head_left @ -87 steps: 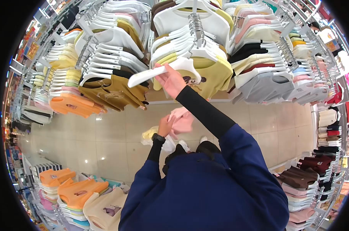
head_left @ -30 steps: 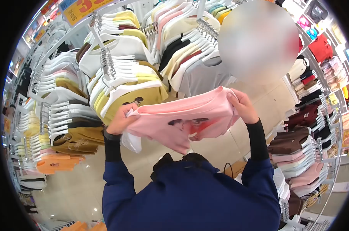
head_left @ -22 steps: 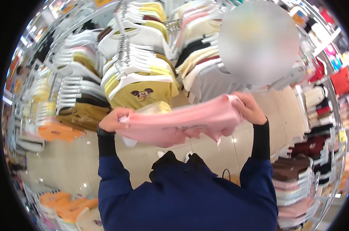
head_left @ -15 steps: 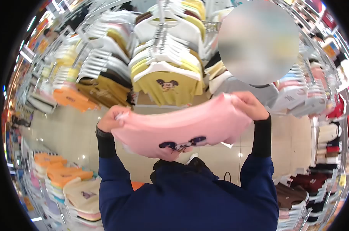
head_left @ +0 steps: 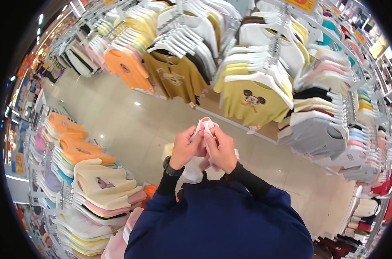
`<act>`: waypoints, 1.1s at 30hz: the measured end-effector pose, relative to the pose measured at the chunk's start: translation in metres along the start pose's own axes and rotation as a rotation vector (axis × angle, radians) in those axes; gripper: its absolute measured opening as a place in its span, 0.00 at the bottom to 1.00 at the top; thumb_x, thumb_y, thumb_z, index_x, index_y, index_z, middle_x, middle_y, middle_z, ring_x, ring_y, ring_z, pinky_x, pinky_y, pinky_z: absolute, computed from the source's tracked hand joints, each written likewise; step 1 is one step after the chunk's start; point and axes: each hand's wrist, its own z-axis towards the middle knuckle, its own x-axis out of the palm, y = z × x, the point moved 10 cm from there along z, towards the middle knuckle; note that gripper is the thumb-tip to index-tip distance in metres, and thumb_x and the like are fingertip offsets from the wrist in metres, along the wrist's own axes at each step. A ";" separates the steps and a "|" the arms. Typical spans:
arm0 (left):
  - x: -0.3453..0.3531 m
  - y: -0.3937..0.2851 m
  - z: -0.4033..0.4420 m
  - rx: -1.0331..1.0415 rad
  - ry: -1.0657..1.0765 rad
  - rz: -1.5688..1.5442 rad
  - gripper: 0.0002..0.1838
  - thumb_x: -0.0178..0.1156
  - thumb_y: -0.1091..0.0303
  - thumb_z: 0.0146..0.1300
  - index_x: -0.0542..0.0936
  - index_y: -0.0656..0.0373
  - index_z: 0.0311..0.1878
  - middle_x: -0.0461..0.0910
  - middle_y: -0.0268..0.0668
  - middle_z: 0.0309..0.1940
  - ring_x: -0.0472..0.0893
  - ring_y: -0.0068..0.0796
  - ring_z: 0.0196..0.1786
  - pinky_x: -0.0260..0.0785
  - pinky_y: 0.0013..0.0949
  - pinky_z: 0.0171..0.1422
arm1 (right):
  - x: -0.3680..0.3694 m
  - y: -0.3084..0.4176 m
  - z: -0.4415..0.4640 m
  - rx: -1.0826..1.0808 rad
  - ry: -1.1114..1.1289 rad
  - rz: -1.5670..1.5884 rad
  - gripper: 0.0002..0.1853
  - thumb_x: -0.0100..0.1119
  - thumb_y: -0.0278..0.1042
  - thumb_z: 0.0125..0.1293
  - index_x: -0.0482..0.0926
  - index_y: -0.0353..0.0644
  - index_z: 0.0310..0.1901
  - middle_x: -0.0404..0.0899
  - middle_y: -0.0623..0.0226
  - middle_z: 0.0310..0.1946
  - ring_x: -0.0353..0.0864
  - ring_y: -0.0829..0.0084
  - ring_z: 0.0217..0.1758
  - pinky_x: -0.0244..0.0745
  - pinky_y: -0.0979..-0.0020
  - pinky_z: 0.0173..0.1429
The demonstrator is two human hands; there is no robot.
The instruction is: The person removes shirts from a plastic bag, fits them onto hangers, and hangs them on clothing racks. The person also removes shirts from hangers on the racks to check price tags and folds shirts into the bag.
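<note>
Pink garment [head_left: 206, 123] bunched between two hands

The left hand [head_left: 185, 149] and right hand [head_left: 222, 151] meet near the middle of the frame, in front of the body and above the tiled floor [head_left: 131, 125]. Each grip is closed on the pink cloth, thumbs close together, with a gathered fold standing above the fingers. A pale bundle [head_left: 191, 173] shows just below the hands; what supports it is unclear.

The narrow hold could let loose folds slip if one grip eases, and pulling the hands apart unevenly could stretch or twist the fabric. A drop would probably land it on the floor. Toward the upper right, a yellow-green shirt [head_left: 247, 101] on a white hanger [head_left: 258, 78] could snag the cloth if swung too close.
</note>
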 end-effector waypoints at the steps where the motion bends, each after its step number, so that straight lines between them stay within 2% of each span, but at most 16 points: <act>1: -0.020 -0.002 0.000 0.022 -0.039 0.058 0.10 0.55 0.67 0.70 0.77 0.65 0.39 0.74 0.32 0.23 0.67 0.13 0.31 0.63 0.25 0.33 | 0.018 0.002 0.005 -0.021 0.024 -0.012 0.08 0.58 0.32 0.69 0.74 0.35 0.36 0.72 0.66 0.21 0.70 0.80 0.24 0.66 0.73 0.28; 4: -0.074 -0.002 -0.006 -0.031 -0.076 0.078 0.10 0.59 0.66 0.66 0.76 0.65 0.39 0.74 0.37 0.23 0.68 0.18 0.29 0.65 0.28 0.33 | 0.072 0.002 0.019 -0.041 0.113 -0.002 0.07 0.58 0.29 0.68 0.75 0.33 0.36 0.75 0.73 0.24 0.71 0.86 0.25 0.67 0.78 0.28; 7: -0.114 -0.014 -0.019 0.080 0.040 0.284 0.13 0.62 0.64 0.61 0.74 0.64 0.42 0.74 0.38 0.25 0.74 0.25 0.28 0.67 0.30 0.35 | 0.123 0.001 0.034 0.078 0.263 0.152 0.09 0.62 0.30 0.67 0.76 0.34 0.33 0.77 0.75 0.26 0.74 0.87 0.28 0.68 0.80 0.29; 10: -0.146 -0.024 -0.029 0.108 -0.019 0.409 0.19 0.65 0.64 0.54 0.71 0.64 0.44 0.76 0.52 0.29 0.77 0.55 0.31 0.70 0.42 0.36 | 0.171 -0.013 0.046 0.191 0.435 0.261 0.10 0.63 0.31 0.66 0.77 0.34 0.31 0.78 0.76 0.27 0.73 0.88 0.27 0.67 0.81 0.30; 11: -0.156 -0.022 -0.031 0.094 -0.074 0.452 0.18 0.63 0.65 0.56 0.70 0.63 0.44 0.78 0.53 0.29 0.78 0.59 0.35 0.70 0.46 0.36 | 0.184 -0.011 0.048 0.238 0.464 0.241 0.09 0.65 0.30 0.64 0.79 0.33 0.32 0.78 0.74 0.28 0.73 0.86 0.28 0.68 0.80 0.32; 14: -0.192 0.003 -0.030 -0.011 -0.237 0.521 0.16 0.62 0.64 0.57 0.70 0.63 0.42 0.77 0.53 0.28 0.78 0.58 0.33 0.69 0.49 0.35 | 0.214 0.004 0.062 0.008 0.411 0.129 0.08 0.65 0.29 0.63 0.81 0.32 0.36 0.77 0.72 0.31 0.73 0.84 0.30 0.69 0.78 0.36; 15: -0.202 0.006 -0.029 -0.006 -0.272 0.520 0.17 0.61 0.64 0.57 0.71 0.63 0.44 0.77 0.53 0.27 0.78 0.58 0.33 0.69 0.49 0.35 | 0.229 0.000 0.064 0.074 0.468 0.201 0.07 0.64 0.28 0.63 0.82 0.32 0.39 0.75 0.68 0.34 0.74 0.79 0.36 0.69 0.76 0.41; 19: -0.243 0.027 -0.022 0.027 -0.380 0.520 0.19 0.59 0.66 0.58 0.73 0.61 0.53 0.77 0.53 0.27 0.78 0.58 0.31 0.68 0.49 0.34 | 0.264 0.021 0.079 -0.058 0.565 0.151 0.07 0.62 0.26 0.63 0.82 0.34 0.42 0.74 0.65 0.39 0.74 0.74 0.45 0.69 0.74 0.49; 21: -0.265 0.042 -0.017 -0.001 -0.367 0.479 0.20 0.57 0.67 0.59 0.75 0.59 0.55 0.78 0.52 0.27 0.78 0.56 0.30 0.68 0.47 0.33 | 0.282 0.023 0.091 -0.113 0.682 0.079 0.13 0.64 0.25 0.60 0.81 0.37 0.47 0.73 0.62 0.43 0.74 0.69 0.51 0.69 0.71 0.54; 23: -0.287 0.037 -0.006 -0.086 -0.290 0.396 0.20 0.56 0.68 0.59 0.76 0.57 0.56 0.78 0.52 0.28 0.77 0.55 0.30 0.68 0.45 0.33 | 0.287 0.058 0.114 -0.466 0.596 -0.084 0.22 0.67 0.28 0.56 0.77 0.42 0.54 0.71 0.59 0.51 0.72 0.60 0.55 0.69 0.65 0.58; 24: -0.294 0.032 0.002 -0.048 -0.225 0.413 0.18 0.55 0.68 0.59 0.77 0.58 0.54 0.78 0.51 0.28 0.77 0.54 0.29 0.68 0.44 0.33 | 0.291 0.073 0.127 -0.644 0.541 -0.161 0.27 0.69 0.29 0.55 0.75 0.44 0.58 0.70 0.57 0.55 0.72 0.56 0.57 0.69 0.61 0.61; 25: -0.300 0.029 0.010 -0.013 -0.158 0.427 0.17 0.55 0.68 0.59 0.78 0.58 0.52 0.78 0.51 0.28 0.77 0.53 0.29 0.68 0.43 0.33 | 0.306 0.065 0.136 -0.683 0.660 -0.171 0.35 0.72 0.33 0.49 0.71 0.47 0.62 0.66 0.56 0.60 0.65 0.49 0.62 0.62 0.55 0.66; 28: -0.309 0.022 0.027 0.015 -0.009 0.501 0.15 0.56 0.69 0.59 0.80 0.59 0.49 0.79 0.50 0.29 0.78 0.51 0.29 0.69 0.40 0.34 | 0.343 0.052 0.162 -0.764 0.897 -0.107 0.29 0.72 0.36 0.50 0.75 0.45 0.56 0.68 0.58 0.60 0.67 0.53 0.62 0.60 0.54 0.67; 29: -0.315 0.019 0.034 0.013 0.032 0.537 0.14 0.56 0.69 0.58 0.80 0.59 0.48 0.79 0.49 0.29 0.78 0.50 0.29 0.70 0.39 0.34 | 0.354 0.051 0.171 -0.770 0.963 -0.080 0.26 0.71 0.35 0.51 0.75 0.44 0.53 0.71 0.58 0.57 0.69 0.53 0.60 0.62 0.55 0.64; 31: -0.341 0.014 0.043 -0.002 -0.075 0.499 0.12 0.58 0.69 0.57 0.81 0.60 0.44 0.79 0.49 0.29 0.78 0.50 0.29 0.70 0.39 0.35 | 0.370 0.047 0.185 -0.774 1.100 -0.030 0.20 0.70 0.34 0.52 0.75 0.44 0.46 0.76 0.56 0.51 0.73 0.54 0.57 0.67 0.58 0.59; 33: -0.365 0.013 0.054 -0.083 -0.177 0.475 0.11 0.60 0.70 0.55 0.81 0.62 0.42 0.79 0.48 0.29 0.78 0.48 0.30 0.71 0.38 0.36 | 0.395 0.025 0.208 -0.620 1.243 -0.156 0.16 0.68 0.34 0.55 0.73 0.41 0.40 0.77 0.54 0.39 0.76 0.52 0.46 0.69 0.59 0.48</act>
